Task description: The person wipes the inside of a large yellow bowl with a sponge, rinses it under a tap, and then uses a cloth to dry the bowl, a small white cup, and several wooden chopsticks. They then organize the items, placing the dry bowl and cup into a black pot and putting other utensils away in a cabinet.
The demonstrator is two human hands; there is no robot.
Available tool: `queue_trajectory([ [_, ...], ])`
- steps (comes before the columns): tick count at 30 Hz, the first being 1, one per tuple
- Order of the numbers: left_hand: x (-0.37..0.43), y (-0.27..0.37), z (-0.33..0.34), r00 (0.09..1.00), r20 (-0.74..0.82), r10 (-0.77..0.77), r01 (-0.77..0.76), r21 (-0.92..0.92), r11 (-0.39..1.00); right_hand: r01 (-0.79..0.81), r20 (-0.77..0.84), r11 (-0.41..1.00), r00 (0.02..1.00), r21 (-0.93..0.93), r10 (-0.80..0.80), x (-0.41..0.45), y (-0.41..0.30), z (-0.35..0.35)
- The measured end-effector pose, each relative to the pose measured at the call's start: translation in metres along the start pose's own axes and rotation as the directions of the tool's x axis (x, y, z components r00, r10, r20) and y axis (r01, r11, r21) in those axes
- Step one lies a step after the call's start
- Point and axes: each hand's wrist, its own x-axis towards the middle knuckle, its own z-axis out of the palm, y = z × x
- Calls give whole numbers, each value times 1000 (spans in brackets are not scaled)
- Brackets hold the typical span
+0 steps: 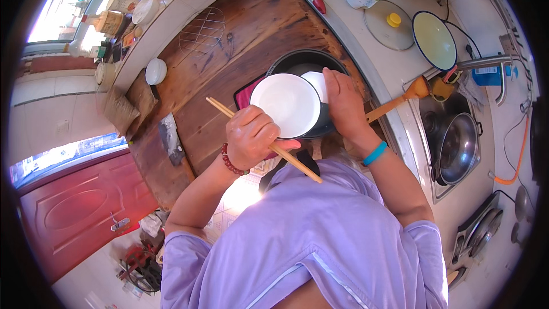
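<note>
My left hand [253, 137] grips a pair of wooden chopsticks [296, 164] and the rim of a white bowl with a dark edge [286, 105]. My right hand [346, 105] is closed on a second white dish [315, 82], partly hidden behind the bowl and my fingers. Both dishes are over a large dark pot [300, 58] that stands on the wooden table. A pink cloth or mat with a dark edge [245, 94] shows beside the pot. What the pot holds is mostly hidden.
On the wooden table [253, 34] are a wire rack [203, 30], a small white bowl [155, 71] and a cleaver [170, 137]. To the right, a wooden ladle [392, 101], a glass lid [381, 30], a yellowish enamel dish [434, 40] and a wok [458, 148] line the counter.
</note>
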Motion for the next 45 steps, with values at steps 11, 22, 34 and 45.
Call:
queue_trajectory([
  [11,11,-2,-4,972,234,10,-26,65,998,104,10,994,994,21,-105,8,-1,17],
  [22,22,-4,-7,898,440,14,-61,94,994,79,112,995,990,54,-84,10,-2,19],
  [34,19,-11,-16,912,411,8,-72,142,987,-754,616,265,648,601,447,25,2,23],
  [45,37,-16,-30,819,569,75,-172,119,978,-828,798,-93,495,553,344,26,-2,37],
])
